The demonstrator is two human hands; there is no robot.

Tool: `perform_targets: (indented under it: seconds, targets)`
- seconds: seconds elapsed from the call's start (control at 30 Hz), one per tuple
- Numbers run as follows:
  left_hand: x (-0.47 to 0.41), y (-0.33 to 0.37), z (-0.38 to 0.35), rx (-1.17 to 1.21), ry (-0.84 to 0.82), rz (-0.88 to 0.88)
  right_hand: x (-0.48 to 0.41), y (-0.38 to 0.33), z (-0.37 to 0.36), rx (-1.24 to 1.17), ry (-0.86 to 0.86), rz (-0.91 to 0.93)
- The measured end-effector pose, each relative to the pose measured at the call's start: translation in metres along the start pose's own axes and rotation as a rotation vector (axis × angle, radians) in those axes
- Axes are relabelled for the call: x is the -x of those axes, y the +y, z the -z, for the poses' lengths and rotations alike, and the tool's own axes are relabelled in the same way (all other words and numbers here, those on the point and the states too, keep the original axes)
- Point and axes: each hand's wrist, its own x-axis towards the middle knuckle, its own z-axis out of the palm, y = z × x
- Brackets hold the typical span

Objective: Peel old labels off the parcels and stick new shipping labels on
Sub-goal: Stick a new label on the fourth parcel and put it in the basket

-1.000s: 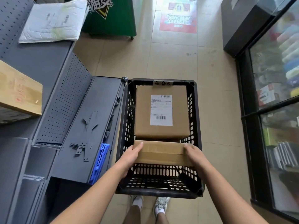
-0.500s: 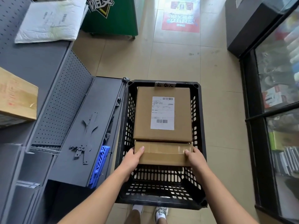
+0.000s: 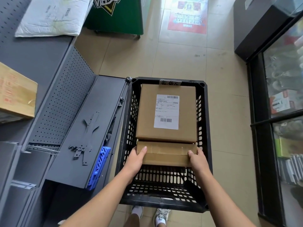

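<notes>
A black plastic crate (image 3: pixel 203 122) stands on the floor in front of me. At its far end lies a square cardboard parcel (image 3: pixel 147 115) with a white shipping label (image 3: pixel 166 111) on top. Just in front of that parcel sits a narrow taped cardboard box (image 3: pixel 166 154), inside the crate. My left hand (image 3: pixel 135 158) grips its left end, thumb on top. My right hand (image 3: pixel 197 158) grips its right end. No label shows on the narrow box's visible faces.
Grey metal shelf panels (image 3: pixel 78 128) with loose brackets lie to the left, with a blue plastic piece (image 3: pixel 98 167) beside the crate. A cardboard box (image 3: pixel 15 94) and a white padded mailer (image 3: pixel 52 15) rest farther left. A glass-door cabinet (image 3: pixel 282 112) lines the right.
Both hands have lowered the narrow box deeper into the crate, right up against the labelled parcel. My view has tipped slightly down and forward.
</notes>
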Motion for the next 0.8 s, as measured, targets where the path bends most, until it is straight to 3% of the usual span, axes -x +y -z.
perform_targets:
  seconds: [0.27,0.43,0.8]
  targets:
    - [0.002,0.001,0.002,-0.056,0.024,0.005,0.010,-0.003,0.000,0.061,0.013,0.049]
    - [0.014,0.013,0.005,-0.172,0.097,-0.033,0.032,-0.014,0.007,0.220,0.054,0.199]
    - [0.087,0.062,0.037,-0.329,0.179,-0.332,0.115,-0.070,0.016,0.396,0.035,0.504]
